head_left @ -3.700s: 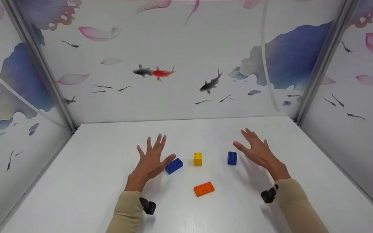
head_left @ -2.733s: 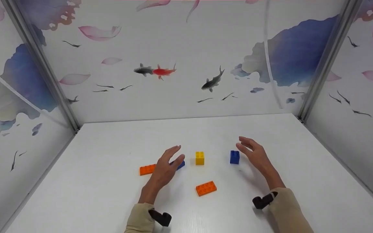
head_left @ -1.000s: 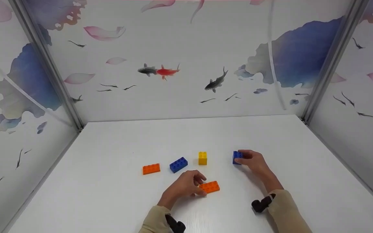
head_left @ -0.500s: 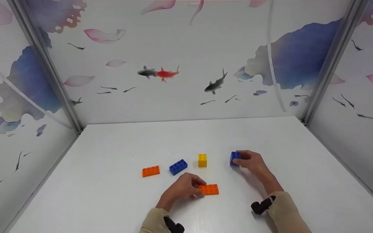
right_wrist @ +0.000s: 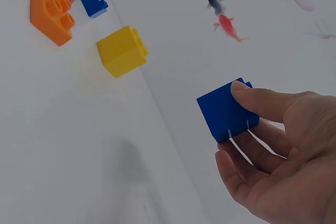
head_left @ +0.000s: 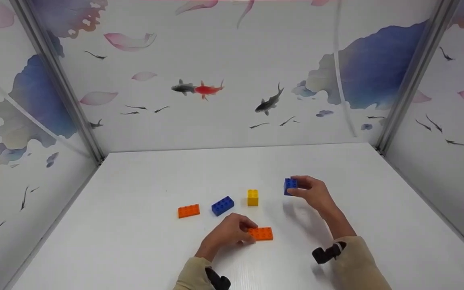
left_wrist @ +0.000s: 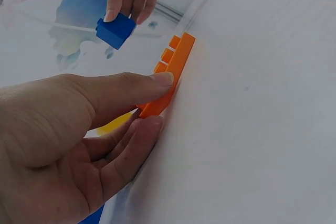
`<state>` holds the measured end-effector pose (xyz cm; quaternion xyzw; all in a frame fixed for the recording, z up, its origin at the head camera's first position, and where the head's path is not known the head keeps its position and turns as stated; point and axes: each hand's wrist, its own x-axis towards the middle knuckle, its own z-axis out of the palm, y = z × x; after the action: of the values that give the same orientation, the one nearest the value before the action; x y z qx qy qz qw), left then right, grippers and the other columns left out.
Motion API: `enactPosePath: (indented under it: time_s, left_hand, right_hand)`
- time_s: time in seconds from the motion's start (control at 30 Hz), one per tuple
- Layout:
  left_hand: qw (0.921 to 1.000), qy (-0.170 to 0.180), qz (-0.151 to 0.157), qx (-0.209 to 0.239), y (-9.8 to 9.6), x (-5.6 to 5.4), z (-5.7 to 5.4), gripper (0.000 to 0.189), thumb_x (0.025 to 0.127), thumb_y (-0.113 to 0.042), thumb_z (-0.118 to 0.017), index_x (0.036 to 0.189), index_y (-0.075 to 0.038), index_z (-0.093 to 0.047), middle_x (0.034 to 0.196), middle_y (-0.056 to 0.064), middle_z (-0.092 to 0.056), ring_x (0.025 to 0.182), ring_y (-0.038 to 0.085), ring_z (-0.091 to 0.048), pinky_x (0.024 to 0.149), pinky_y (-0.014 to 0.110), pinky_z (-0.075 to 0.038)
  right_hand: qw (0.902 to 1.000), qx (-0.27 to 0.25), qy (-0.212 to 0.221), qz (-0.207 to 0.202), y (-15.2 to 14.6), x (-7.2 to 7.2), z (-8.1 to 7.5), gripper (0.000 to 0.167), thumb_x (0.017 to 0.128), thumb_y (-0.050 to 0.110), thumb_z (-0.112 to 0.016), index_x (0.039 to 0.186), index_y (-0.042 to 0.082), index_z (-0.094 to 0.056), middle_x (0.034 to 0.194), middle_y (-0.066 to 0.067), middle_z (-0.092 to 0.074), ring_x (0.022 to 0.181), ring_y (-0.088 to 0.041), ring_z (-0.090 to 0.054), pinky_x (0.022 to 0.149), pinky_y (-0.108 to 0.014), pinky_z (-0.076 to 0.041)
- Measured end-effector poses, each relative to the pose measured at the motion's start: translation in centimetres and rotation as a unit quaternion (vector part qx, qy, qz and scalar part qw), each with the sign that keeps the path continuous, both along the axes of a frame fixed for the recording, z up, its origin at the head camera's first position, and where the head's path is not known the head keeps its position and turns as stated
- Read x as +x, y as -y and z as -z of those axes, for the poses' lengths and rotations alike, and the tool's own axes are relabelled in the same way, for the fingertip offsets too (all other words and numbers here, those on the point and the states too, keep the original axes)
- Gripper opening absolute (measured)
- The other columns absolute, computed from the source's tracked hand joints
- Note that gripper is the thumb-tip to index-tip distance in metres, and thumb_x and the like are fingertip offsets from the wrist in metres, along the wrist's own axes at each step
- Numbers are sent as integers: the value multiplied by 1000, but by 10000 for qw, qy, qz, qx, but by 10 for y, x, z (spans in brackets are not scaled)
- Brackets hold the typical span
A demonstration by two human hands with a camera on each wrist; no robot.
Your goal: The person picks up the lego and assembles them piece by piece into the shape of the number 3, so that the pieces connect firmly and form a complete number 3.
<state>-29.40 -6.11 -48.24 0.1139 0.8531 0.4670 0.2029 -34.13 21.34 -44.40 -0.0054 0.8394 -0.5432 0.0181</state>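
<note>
My left hand [head_left: 228, 233] pinches the left end of a flat orange toy brick [head_left: 262, 233], thumb on the near side and fingers on the far side. In the left wrist view this orange brick [left_wrist: 176, 66] lies studs-up close to the white tabletop. My right hand [head_left: 312, 192] grips a small square blue brick [head_left: 290, 186] between thumb and fingers, lifted off the table with its shadow below. In the right wrist view the blue brick [right_wrist: 223, 111] shows its smooth side. A yellow brick [head_left: 252, 197] stands between and beyond the hands.
A longer blue brick [head_left: 222, 206] lies angled left of the yellow one. Farther left is another flat orange brick [head_left: 189, 211]. The white table [head_left: 135, 241] is enclosed by printed walls [head_left: 232, 48] at the back and both sides.
My left hand came across from the left and took hold of the near orange brick, turning it slightly. My right hand closed on the square blue brick and raised it off the table.
</note>
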Motion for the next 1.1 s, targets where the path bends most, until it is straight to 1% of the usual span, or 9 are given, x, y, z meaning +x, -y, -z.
enactPosePath:
  time_s: [0.13, 0.27, 0.4, 0.6, 0.73, 0.87, 1.1]
  left_hand:
    - [10000, -44, 20, -44, 1, 1, 2, 27, 82, -9, -81, 108, -17, -76, 93, -2, -65, 80, 14, -56, 66, 24, -52]
    - [10000, -19, 19, -59, 0, 1, 2, 26, 82, -10, -81, 107, -17, -77, 93, -2, -65, 80, 15, -56, 67, 24, -51]
    - [10000, 3, 1, -53, 0, 0, 2, 26, 82, -10, -82, 106, -18, -77, 93, -2, -65, 80, 15, -56, 67, 24, -52]
    - [10000, -36, -7, -73, 0, 1, 2, 27, 82, -10, -81, 107, -18, -76, 95, -1, -66, 83, 16, -57, 70, 25, -52]
    - [10000, -19, 4, -41, 0, 1, 2, 27, 82, -10, -81, 107, -18, -77, 94, -2, -67, 81, 16, -57, 70, 25, -53]
    - [10000, 1, -8, 30, 0, 1, 2, 27, 81, -9, -82, 106, -17, -77, 92, -1, -67, 80, 16, -57, 70, 26, -54]
    - [10000, -38, -22, -24, -1, 0, 2, 27, 82, -10, -81, 107, -17, -77, 95, 0, -68, 84, 18, -59, 75, 31, -57]
  right_hand:
    - [9999, 59, -96, -77, 12, 7, -5, 56, 92, 25, -74, 142, 10, -55, 142, -20, -56, 135, -38, -51, 113, -52, -43]
    - [9997, 104, -186, -114, 20, 14, -12, 55, 92, 26, -74, 141, 11, -56, 141, -20, -57, 134, -38, -52, 112, -52, -45]
    - [9995, 85, -264, -129, 26, 19, -18, 53, 92, 27, -74, 140, 12, -57, 140, -20, -57, 132, -38, -54, 111, -52, -46]
    - [9989, 242, -338, -215, 32, 29, -23, 52, 90, 29, -75, 137, 14, -60, 136, -17, -60, 128, -36, -56, 107, -50, -49]
    - [9979, 318, -444, -354, 34, 37, -22, 50, 89, 28, -77, 134, 12, -62, 131, -16, -63, 124, -36, -60, 103, -49, -53]
    - [9964, 387, -561, -507, 36, 44, -17, 48, 88, 27, -78, 131, 11, -64, 127, -15, -65, 120, -34, -63, 98, -46, -56]
    - [9959, 419, -564, -578, 40, 52, -8, 43, 86, 25, -79, 125, 11, -66, 125, -12, -66, 113, -29, -65, 93, -43, -59]
